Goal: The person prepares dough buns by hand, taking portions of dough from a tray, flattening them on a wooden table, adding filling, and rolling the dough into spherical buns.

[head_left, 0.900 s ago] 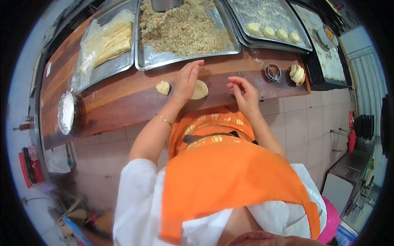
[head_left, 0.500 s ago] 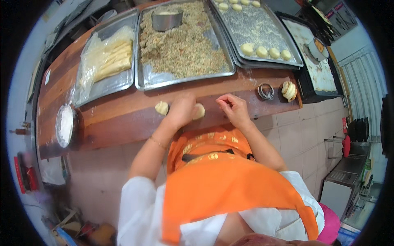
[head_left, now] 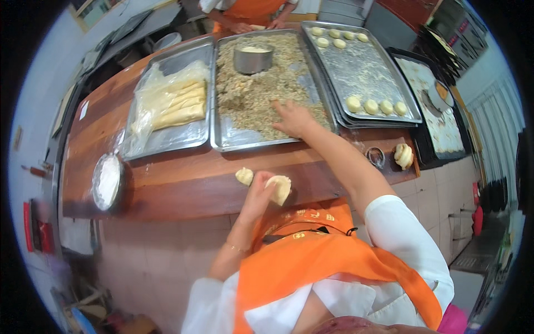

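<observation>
My left hand (head_left: 259, 193) grips a flattened round of pale dough (head_left: 280, 190), held up just above the table's near edge. Beside that hand, on the wood, lies a small lump of dough (head_left: 244, 176). My right arm stretches forward, and my right hand (head_left: 293, 119) is over the crumbly, brownish filling (head_left: 245, 116), its fingers spread and their tips at the mixture. A large metal tray (head_left: 236, 146) holds this filling. Farther back on the filling stands a round metal container (head_left: 253, 61) with pale contents.
Rolled dough under plastic (head_left: 179, 111) lies on the left tray (head_left: 206, 136). A flour bowl (head_left: 107, 182) stands at the left edge. To the right are a tray of dough balls (head_left: 371, 72), ring cutters (head_left: 375, 157), stacked dough (head_left: 403, 156) and a black pan (head_left: 465, 146). Across the table, a co-worker's hands (head_left: 241, 27) work.
My right hand has moved from the near edge forward to the filling, its fingers spreading. My left hand has raised the dough round off the table. The view has shifted, bringing in the co-worker.
</observation>
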The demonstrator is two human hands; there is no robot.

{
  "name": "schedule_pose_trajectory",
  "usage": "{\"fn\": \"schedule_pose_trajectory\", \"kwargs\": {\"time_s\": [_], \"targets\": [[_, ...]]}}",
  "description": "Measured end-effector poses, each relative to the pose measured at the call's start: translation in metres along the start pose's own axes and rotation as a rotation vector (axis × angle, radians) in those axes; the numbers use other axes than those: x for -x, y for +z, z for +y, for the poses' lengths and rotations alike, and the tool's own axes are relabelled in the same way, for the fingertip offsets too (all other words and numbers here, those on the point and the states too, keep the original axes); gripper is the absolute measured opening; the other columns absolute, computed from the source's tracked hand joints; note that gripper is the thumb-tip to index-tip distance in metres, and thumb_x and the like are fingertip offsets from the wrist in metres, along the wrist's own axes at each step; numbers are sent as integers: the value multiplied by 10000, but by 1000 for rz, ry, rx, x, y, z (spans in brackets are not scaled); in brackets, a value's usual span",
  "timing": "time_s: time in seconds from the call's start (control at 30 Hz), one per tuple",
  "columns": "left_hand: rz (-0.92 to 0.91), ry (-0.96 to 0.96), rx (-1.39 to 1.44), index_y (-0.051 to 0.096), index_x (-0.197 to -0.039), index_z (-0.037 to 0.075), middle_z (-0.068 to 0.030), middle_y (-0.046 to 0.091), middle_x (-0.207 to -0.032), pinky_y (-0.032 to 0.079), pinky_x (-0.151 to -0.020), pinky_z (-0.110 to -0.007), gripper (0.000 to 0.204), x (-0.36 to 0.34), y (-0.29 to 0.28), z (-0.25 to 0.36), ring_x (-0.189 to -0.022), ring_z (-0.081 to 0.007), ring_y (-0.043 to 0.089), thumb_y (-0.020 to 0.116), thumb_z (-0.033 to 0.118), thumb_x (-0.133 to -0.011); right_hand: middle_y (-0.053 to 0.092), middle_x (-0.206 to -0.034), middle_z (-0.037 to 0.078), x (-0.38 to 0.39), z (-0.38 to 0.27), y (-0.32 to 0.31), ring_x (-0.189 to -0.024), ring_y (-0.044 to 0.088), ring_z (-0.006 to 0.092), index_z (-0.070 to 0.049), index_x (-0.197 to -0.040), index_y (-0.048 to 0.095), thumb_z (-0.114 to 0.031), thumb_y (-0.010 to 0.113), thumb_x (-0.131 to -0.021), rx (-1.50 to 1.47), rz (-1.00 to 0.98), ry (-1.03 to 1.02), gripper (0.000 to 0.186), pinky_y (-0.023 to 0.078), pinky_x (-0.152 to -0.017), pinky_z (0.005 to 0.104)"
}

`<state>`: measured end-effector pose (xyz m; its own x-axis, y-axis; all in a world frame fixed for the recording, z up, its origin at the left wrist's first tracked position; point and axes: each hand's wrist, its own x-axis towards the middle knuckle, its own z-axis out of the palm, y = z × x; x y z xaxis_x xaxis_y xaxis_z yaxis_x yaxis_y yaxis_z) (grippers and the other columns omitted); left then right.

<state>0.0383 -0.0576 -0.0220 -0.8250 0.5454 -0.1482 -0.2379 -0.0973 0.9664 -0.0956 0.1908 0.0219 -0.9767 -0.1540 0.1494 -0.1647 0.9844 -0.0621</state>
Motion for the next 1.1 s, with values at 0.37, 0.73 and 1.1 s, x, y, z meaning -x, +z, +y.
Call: {"fn": "schedule_pose_trajectory", "kwargs": {"time_s": [0.37,0.73,1.1], "targets": [[269,-73,329,604,-1194,-39,-110,710,-1057,569,-842,-301,240,45,-20,16,-940,-178,699,614,76,-983,703,-1039,205,-24,17,2,-890,698,362,-74,-1131,694,-432,525,-1012,-132,-66,238,414,532,-742,500],[218,-101,390,588,-1144,-32,-156,709,-1049,582,-843,-347,179,48,-5,11,-951,-233,714,549,97,-1026,689,-1101,250,-13,29,-26,-1063,638,412,-9,-1150,675,-399,486,-1018,-750,123,348,453,484,-923,464],[172,-140,428,592,-1177,-26,-169,701,-1079,568,-885,-362,204,60,0,9,-1010,-259,697,553,93,-1015,722,-952,171,-2,38,-29,-886,679,326,-46,-1064,679,-448,522,-992,-870,206,383,438,507,-805,432]]}}
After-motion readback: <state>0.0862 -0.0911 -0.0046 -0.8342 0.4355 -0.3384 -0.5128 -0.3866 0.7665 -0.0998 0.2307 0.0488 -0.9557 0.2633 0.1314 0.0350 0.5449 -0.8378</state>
